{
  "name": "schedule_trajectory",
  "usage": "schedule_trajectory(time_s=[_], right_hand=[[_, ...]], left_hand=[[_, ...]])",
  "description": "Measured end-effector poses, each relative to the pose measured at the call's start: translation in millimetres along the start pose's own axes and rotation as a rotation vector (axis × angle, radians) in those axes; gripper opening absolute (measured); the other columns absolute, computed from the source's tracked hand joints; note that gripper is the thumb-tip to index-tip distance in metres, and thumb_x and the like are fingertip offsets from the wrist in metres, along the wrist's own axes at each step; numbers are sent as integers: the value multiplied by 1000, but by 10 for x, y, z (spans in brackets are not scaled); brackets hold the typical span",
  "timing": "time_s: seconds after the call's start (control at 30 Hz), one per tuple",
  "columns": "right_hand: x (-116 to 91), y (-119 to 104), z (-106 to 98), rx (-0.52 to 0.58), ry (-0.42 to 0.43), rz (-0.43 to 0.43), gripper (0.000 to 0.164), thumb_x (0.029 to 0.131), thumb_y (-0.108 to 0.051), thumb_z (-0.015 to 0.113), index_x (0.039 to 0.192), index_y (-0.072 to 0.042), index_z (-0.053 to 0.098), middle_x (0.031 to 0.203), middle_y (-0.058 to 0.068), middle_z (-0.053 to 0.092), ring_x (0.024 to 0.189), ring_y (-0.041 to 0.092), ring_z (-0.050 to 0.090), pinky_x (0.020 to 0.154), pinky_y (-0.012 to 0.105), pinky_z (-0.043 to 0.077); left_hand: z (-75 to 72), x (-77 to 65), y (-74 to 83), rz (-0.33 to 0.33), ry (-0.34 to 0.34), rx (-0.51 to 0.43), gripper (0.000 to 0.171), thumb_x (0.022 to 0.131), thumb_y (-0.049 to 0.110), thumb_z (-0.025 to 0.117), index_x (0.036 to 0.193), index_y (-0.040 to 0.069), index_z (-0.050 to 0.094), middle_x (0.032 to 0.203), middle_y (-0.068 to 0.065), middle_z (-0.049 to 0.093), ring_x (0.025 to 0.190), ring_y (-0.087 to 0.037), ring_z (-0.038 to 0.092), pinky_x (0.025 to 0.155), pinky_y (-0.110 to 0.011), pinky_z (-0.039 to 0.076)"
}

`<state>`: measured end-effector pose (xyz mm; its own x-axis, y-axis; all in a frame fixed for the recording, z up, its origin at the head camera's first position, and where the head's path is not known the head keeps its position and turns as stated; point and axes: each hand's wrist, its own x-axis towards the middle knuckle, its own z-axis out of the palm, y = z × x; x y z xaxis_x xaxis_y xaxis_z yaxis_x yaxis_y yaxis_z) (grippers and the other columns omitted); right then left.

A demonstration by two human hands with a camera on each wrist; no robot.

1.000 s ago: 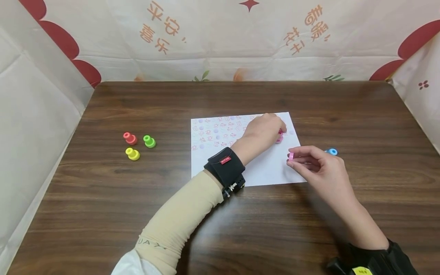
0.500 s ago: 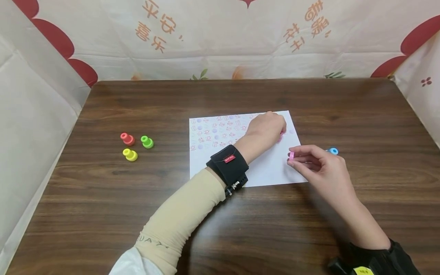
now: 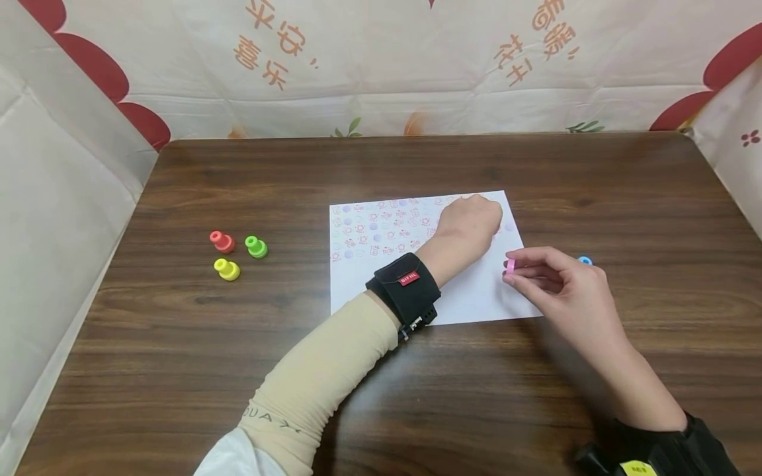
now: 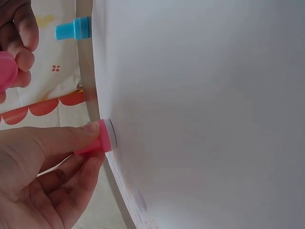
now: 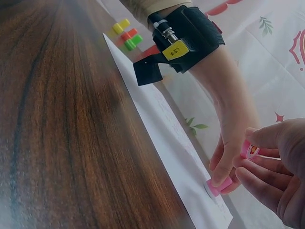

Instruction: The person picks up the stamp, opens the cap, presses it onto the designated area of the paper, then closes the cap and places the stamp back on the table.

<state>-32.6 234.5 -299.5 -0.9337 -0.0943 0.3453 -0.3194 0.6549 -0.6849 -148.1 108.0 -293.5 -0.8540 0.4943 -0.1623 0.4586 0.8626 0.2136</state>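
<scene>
My left hand (image 3: 467,225) grips a pink toy stamp (image 4: 102,138) between thumb and fingers. The stamp's pale end stands against a white sheet of paper (image 3: 476,291), near its far right corner. In the head view that hand hides the stamp. Rows of small red and purple prints (image 3: 381,228) cover the upper part of the sheet. My right hand (image 3: 571,284) pinches a small pink cap (image 3: 510,266) over the sheet's right edge. A coloured picture shows on the cap's round face in the right wrist view.
At the left of the wooden table (image 3: 178,344) stand a red stamp (image 3: 222,242), a green stamp (image 3: 256,247) and a yellow stamp (image 3: 227,269). Just behind my right hand is a blue stamp (image 3: 585,260), mostly covered. A patterned white cloth (image 3: 381,66) hangs beyond the table.
My left hand has shifted slightly right along the upper part of the sheet, and the pink stamp has gone out of sight under it. My right hand keeps its pinch on the cap.
</scene>
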Motion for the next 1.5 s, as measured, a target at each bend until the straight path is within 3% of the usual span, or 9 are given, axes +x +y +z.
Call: schedule_trajectory(time_s=[0.63, 1.5], right_hand=[[4, 0, -46, 16, -2, 11, 28, 70, 3, 81, 96, -1, 71, 83, -28, 64, 72, -9, 64, 64, 0, 49], [-14, 12, -93, 30, -5, 23, 29, 70, 4, 80, 97, -1, 71, 83, -25, 66, 73, -9, 64, 64, 0, 50]], left_hand=[[-23, -28, 20, 26, 16, 31, 18, 94, 17, 60, 109, 20, 69, 88, 3, 69, 71, -10, 58, 62, -24, 51], [-29, -41, 40, 34, 20, 39, 20, 92, 17, 62, 111, 19, 68, 91, 2, 70, 73, -10, 59, 62, -23, 52]])
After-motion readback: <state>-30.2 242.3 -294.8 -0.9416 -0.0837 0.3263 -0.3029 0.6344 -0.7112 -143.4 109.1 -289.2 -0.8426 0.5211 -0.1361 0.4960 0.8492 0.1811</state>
